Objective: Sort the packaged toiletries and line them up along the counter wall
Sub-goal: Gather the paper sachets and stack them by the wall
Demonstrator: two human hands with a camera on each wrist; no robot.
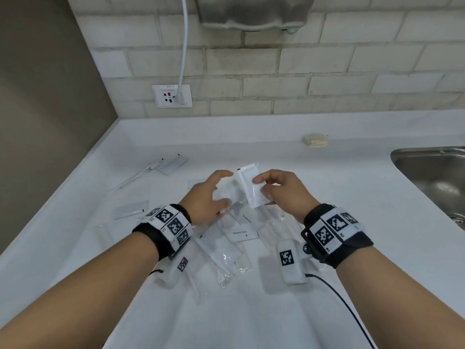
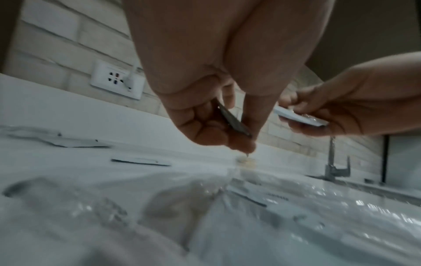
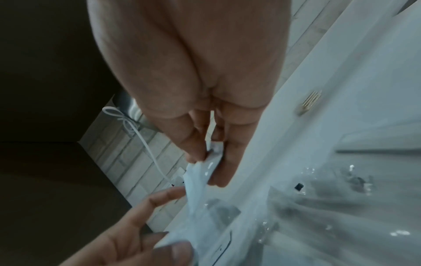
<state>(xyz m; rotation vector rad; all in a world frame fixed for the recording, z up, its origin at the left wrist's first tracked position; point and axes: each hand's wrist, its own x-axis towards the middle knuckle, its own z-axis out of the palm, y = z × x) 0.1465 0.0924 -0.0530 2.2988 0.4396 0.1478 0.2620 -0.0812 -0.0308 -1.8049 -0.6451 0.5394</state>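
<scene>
Above the pile of packaged toiletries (image 1: 226,250) on the white counter (image 1: 327,197), both hands hold packets. My right hand (image 1: 260,185) pinches a flat white sachet (image 1: 247,185) between thumb and fingers, standing upright. Just to its left, my left hand (image 1: 225,188) grips a clear plastic packet (image 1: 226,193) that touches the sachet. In the left wrist view that packet (image 2: 234,123) shows edge-on between thumb and fingers. The right wrist view shows the white sachet (image 3: 200,172) hanging from my right fingertips. Two small boxes marked Toothpaste (image 1: 242,234) lie in the pile under the hands.
A wrapped toothbrush (image 1: 141,176) and flat sachets (image 1: 173,165) (image 1: 129,209) lie to the left. A yellowish pad (image 1: 315,140) sits near the tiled back wall. A steel sink (image 1: 432,172) is at the right. A socket (image 1: 171,95) with a white cable is on the wall.
</scene>
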